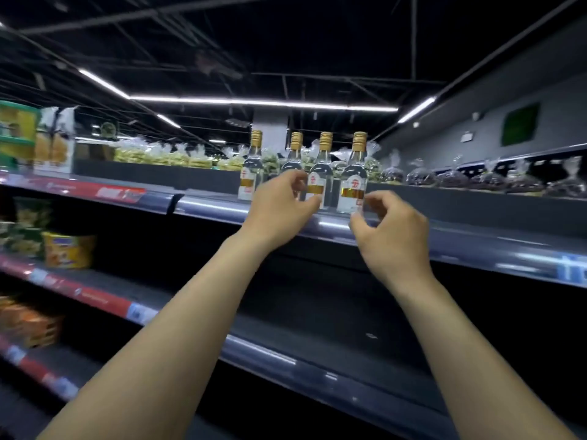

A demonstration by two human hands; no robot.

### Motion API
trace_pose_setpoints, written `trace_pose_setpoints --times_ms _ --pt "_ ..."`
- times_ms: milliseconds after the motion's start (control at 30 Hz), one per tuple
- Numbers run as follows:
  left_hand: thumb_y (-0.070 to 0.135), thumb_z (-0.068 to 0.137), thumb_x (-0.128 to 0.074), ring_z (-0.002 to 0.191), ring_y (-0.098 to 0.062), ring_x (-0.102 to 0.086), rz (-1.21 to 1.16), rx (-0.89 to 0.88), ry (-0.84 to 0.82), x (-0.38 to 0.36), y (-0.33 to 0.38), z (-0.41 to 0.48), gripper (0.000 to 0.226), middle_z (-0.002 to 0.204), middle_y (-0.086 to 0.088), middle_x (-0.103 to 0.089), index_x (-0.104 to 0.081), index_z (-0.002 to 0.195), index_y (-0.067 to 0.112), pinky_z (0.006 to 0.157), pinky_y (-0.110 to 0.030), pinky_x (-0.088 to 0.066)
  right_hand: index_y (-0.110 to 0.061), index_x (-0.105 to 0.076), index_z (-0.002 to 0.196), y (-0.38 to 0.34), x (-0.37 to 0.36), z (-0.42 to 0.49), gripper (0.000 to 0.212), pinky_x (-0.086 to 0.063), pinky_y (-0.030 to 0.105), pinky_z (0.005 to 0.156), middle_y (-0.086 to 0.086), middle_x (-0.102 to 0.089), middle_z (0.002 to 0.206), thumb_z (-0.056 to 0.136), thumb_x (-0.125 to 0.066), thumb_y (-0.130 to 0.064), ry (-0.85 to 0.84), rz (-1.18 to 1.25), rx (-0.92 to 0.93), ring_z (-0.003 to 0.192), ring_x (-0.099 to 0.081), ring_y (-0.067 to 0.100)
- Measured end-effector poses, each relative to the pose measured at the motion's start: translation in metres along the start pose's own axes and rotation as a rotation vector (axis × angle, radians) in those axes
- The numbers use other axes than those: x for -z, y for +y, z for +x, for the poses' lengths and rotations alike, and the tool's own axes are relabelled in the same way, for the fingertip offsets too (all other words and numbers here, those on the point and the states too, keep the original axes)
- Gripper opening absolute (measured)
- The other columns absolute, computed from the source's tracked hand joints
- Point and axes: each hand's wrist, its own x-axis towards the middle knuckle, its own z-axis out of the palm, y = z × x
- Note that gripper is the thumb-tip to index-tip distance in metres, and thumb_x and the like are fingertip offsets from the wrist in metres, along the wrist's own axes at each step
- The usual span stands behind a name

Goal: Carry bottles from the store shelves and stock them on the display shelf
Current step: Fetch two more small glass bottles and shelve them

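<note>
Four bottles (305, 173) upright in a row near the front edge of the top shelf (476, 246), long axes vertical, gold caps up, labels toward the camera. From left: first bottle (251, 166) alone, clear of both hands; second bottle (293, 157) mostly hidden behind the left hand (279, 204); third bottle (321, 173) just right of that hand; fourth bottle (354, 176) directly above and behind the right hand (392, 239).

Left hand raised in front of the second and third bottles, fingers curled, thumb tip at the third label's lower edge; true grip or mere touch not to be told. Right hand lower, just beside the base of the fourth bottle, fingers bent in a narrow pinch, holding nothing visible; contact with the glass uncertain.

Key relation: bottles up and forward of both hands, at fingertip reach; left hand nearer the middle pair, right hand nearer the end bottle. Probably a straightening or spacing step, bottles already set on the shelf. Tall, narrow bodies: a push at label height likely to tip, a push near the base safer.

Bagged goods (476, 177) in a line behind, well apart from the hands.
</note>
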Motion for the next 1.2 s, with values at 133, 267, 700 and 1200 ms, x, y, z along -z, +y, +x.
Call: trace_pose_setpoints --times_ms 133,267,700,1200 --pt "0.042 0.088 -0.075 0.106 -0.01 -0.058 0.012 -0.04 0.064 -0.02 -0.007 0.042 0.064 0.125 0.002 -0.066 -0.056 0.141 0.012 0.089 -0.024 -0.045 -0.01 -0.07 0.118 0.004 -0.003 0.038 0.033 -0.039 0.024 0.084 0.001 -0.066 0.099 0.09 -0.075 -0.028 0.023 -0.112 -0.013 0.093 -0.055 0.015" --pt "0.05 0.083 -0.077 0.115 -0.02 -0.061 0.066 -0.021 0.048 -0.037 -0.028 0.059 0.071 0.127 -0.002 -0.067 -0.058 0.139 0.011 0.095 -0.032 -0.05 -0.015 -0.065 0.112 0.005 -0.023 0.057 0.031 -0.033 0.027 0.078 -0.003 -0.056 0.095 0.09 -0.075 -0.034 -0.001 -0.212 -0.045 0.09 -0.05 0.018" --pt "0.062 0.076 -0.075 0.062 -0.018 -0.057 0.166 -0.003 0.088 -0.058 -0.037 0.075 0.047 0.064 0.006 -0.057 -0.053 0.076 0.02 0.047 -0.029 -0.031 -0.018 -0.062 0.098 0.006 -0.05 0.08 0.047 -0.036 0.034 0.058 -0.004 -0.061 0.082 0.082 -0.072 -0.061 0.023 -0.41 -0.26 0.079 -0.055 0.025" --pt "0.057 0.069 -0.087 0.089 -0.015 -0.07 -0.201 -0.079 0.161 -0.058 -0.028 0.069 0.06 0.089 0.013 -0.073 -0.072 0.115 0.022 0.074 -0.02 -0.051 -0.022 -0.078 0.09 -0.011 -0.035 0.066 0.034 -0.059 0.035 0.08 -0.011 -0.076 0.075 0.065 -0.091 -0.043 0.289 -0.224 -0.184 0.077 -0.073 0.012"
